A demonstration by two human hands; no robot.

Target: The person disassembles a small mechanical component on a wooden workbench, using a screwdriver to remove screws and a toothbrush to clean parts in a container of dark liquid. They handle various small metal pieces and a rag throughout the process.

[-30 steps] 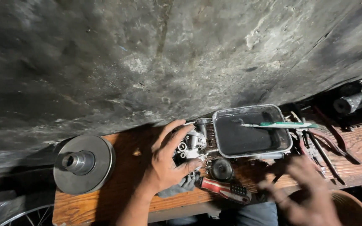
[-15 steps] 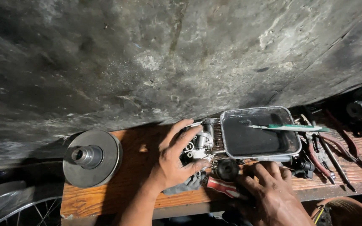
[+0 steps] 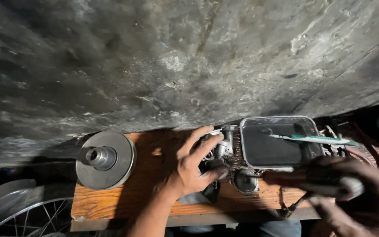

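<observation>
Since half a second ago, right hand (image 3: 356,193) has lifted off the desk (image 3: 123,202) toward the camera, now clenched around a red-handled tool (image 3: 316,181) with a pale butt end, blurred; left hand hasn't shifted.

Left to right: one spoked wheel rim (image 3: 18,215) at bottom left corner, shiny metal. One round grey metal pulley disc (image 3: 115,169) with a stubby hub in the middle, lying flat on the desk's worn orange wood plank. One left hand (image 3: 194,169), fingers spread and pressing down on one small cast-metal carburettor body (image 3: 222,149), silvery, knobbly, at the desk's middle. One round dark cap (image 3: 245,180) just below it. One rectangular tray (image 3: 286,164), rounded corners, metal rim, dark liquid inside. One green-and-white toothbrush (image 3: 316,139) lying across the tray's right rim. Rough grey concrete wall (image 3: 176,57) behind.
</observation>
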